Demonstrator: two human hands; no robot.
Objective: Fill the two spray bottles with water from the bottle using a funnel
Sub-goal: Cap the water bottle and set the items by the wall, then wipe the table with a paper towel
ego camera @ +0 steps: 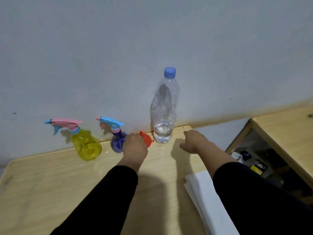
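Orange funnel (147, 139) lies on its side on the wooden table (50, 180), between the purple spray bottle (117, 141) and the water bottle (164, 109). Its long axis runs roughly left-right, the wide mouth toward the water bottle; the small tab on its rim nearly touches that bottle's base. Left hand (134, 149) covers the funnel's near side, fingers curled over it; whether they actually pinch it cannot be told. Right hand (194, 141) hangs just right of the water bottle, fingers loosely bent downward, holding nothing. Water bottle stands upright near the wall, blue cap on, water only in its bottom part. Purple spray bottle stands upright, nozzle pointing left. Yellow spray bottle (86, 145) stands further left, nozzle also pointing left. White folded paper (203, 192) lies at the table's near right edge.
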